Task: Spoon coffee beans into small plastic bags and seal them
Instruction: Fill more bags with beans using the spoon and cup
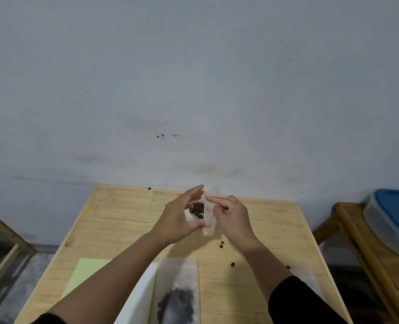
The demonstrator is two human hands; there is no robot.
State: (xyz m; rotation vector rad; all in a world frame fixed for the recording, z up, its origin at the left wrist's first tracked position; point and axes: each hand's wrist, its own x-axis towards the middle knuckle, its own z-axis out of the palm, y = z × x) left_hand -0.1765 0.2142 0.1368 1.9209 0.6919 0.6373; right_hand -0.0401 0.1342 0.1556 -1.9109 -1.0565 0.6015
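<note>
Grey wall (193,78) behind, wooden bench (114,220) below. Left hand (179,220) cradles a small clear bag (209,215) of coffee beans (197,209) above the bench; right hand (232,218) pinches its top edge. Loose beans (221,244) lie just below; a bigger bean bag (177,293) sits nearer.

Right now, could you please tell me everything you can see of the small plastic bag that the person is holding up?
The small plastic bag is clear, thin and soft-looking, held above the wooden table between both hands. A clump of dark coffee beans fills the part beside the left hand, which grips that side. The right hand pinches the other side near its upper edge. The rest looks empty and crumpled. Whether it is sealed cannot be told.
</note>
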